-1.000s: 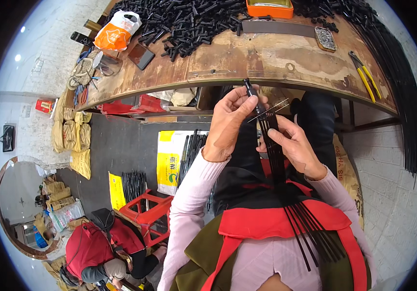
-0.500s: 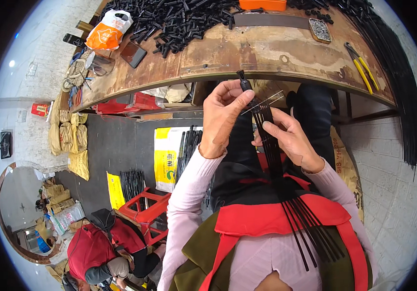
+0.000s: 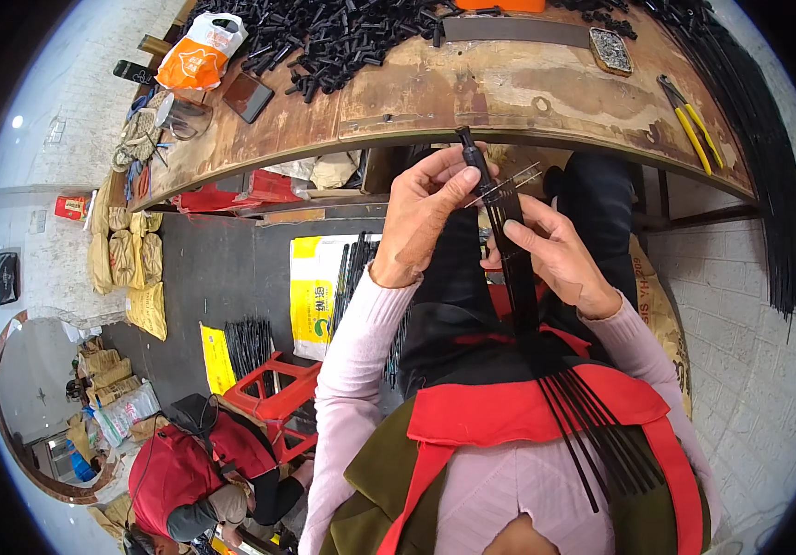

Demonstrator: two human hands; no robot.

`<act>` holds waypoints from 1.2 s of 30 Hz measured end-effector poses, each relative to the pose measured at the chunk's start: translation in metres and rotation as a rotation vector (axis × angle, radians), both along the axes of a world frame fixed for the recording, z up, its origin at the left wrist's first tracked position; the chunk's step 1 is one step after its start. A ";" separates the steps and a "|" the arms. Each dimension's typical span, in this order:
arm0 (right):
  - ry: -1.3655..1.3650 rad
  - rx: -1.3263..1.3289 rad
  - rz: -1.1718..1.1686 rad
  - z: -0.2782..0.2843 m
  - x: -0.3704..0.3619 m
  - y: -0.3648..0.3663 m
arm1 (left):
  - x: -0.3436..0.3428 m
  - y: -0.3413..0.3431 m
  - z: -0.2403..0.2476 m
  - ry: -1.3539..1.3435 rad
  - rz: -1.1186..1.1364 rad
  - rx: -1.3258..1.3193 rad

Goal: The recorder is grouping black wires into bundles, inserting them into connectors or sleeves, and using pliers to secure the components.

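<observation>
Between the thumb and fingers of my left hand [image 3: 424, 217] is a black tubular plastic fitting [image 3: 474, 155], its narrow end pointing up toward the table edge. Long thin black rods [image 3: 520, 301], which look like umbrella ribs, run from the fitting's lower end down over my lap and fan out across the red apron band. My right hand [image 3: 564, 254] is closed around this bundle below the fitting, thumb on top. Thin metal wires [image 3: 520, 178] stick out to the right between my hands. How they join the fitting is too small to tell.
Beyond my hands stands a wooden table [image 3: 472, 92] with a heap of black fittings [image 3: 342, 42], yellow-handled pliers [image 3: 691, 125] and a small tin [image 3: 610, 51]. More black rods [image 3: 782, 222] hang over its right end. A red stool [image 3: 273, 393] and a bent-over person [image 3: 176, 476] are at lower left.
More of the black fitting now shows above my left hand. The wires lie closer to parallel and the rods below the fitting look more tightly gathered. Both hands keep their holds.
</observation>
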State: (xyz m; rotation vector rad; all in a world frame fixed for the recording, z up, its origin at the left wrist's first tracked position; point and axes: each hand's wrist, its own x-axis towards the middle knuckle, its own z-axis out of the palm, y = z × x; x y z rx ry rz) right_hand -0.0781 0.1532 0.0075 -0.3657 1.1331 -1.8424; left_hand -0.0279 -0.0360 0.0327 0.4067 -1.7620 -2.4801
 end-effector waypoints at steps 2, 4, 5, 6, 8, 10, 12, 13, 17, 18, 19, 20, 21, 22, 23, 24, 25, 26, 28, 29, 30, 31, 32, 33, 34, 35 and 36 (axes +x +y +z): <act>0.005 0.000 -0.007 0.000 0.000 0.000 | 0.000 0.001 -0.004 0.006 0.019 0.012; 0.015 0.005 -0.006 0.002 0.000 -0.001 | 0.000 0.003 -0.005 0.013 0.035 0.025; 0.025 0.011 -0.003 0.002 0.000 -0.001 | 0.000 0.006 -0.004 0.025 0.086 0.006; 0.025 0.010 -0.005 0.002 0.000 -0.001 | 0.001 0.008 -0.004 0.037 0.134 -0.011; 0.053 0.018 0.013 0.000 -0.001 -0.002 | 0.004 0.007 -0.003 0.022 0.155 0.008; 0.049 0.008 0.009 0.000 -0.001 -0.002 | 0.009 0.008 -0.004 0.006 0.176 0.027; 0.043 -0.002 0.002 -0.002 -0.001 -0.003 | 0.018 0.010 -0.005 0.140 0.124 0.081; 0.043 -0.008 -0.002 -0.003 -0.001 -0.004 | 0.022 0.014 -0.002 0.138 0.121 0.080; 0.039 0.011 0.002 0.002 0.001 -0.006 | 0.025 0.026 0.002 0.112 0.281 -0.097; 0.041 0.009 0.002 0.001 0.001 -0.006 | 0.023 0.025 0.003 0.095 0.282 -0.127; 0.043 0.002 0.002 0.000 0.001 -0.006 | 0.022 0.025 0.003 0.078 0.282 -0.158; 0.045 -0.005 0.002 -0.001 0.000 -0.005 | 0.021 0.025 0.003 0.081 0.280 -0.159; 0.044 -0.005 -0.002 0.000 0.001 -0.005 | 0.023 0.023 0.002 0.087 0.273 -0.118; 0.043 -0.002 0.003 0.002 0.001 -0.005 | 0.024 0.022 0.001 0.094 0.265 -0.076; 0.041 0.002 0.008 0.003 0.002 -0.005 | 0.023 0.019 -0.002 0.093 0.260 -0.076; 0.040 0.002 0.004 0.002 0.002 -0.004 | 0.022 0.014 -0.006 0.113 0.218 0.020; 0.030 -0.009 0.012 0.001 0.001 -0.004 | 0.019 0.011 -0.009 0.132 0.175 0.117; 0.019 -0.020 0.020 0.000 0.000 -0.004 | 0.018 0.011 -0.011 0.157 0.134 0.169; -0.003 -0.060 0.045 -0.005 -0.002 -0.005 | 0.015 0.005 -0.017 0.176 0.064 0.251; -0.025 -0.096 0.073 -0.006 -0.003 -0.005 | 0.014 0.002 -0.021 0.193 -0.003 0.335; -0.023 -0.097 0.068 -0.005 -0.002 -0.005 | 0.013 0.001 -0.023 0.211 -0.047 0.379; 0.003 -0.087 0.065 -0.004 -0.002 -0.005 | 0.013 0.000 -0.025 0.212 -0.053 0.377; 0.029 -0.078 0.063 -0.002 -0.001 -0.006 | 0.013 0.000 -0.025 0.177 -0.029 0.318; 0.030 -0.078 0.055 -0.001 -0.001 -0.006 | 0.013 0.002 -0.023 0.141 -0.009 0.261; 0.040 -0.055 0.019 0.000 -0.001 -0.005 | 0.014 0.004 -0.019 0.108 0.036 0.130; 0.048 -0.034 -0.016 0.002 -0.001 -0.006 | 0.015 0.006 -0.014 0.106 0.029 0.127; 0.047 -0.040 -0.025 0.002 -0.002 -0.007 | 0.017 0.006 -0.009 0.078 0.037 0.036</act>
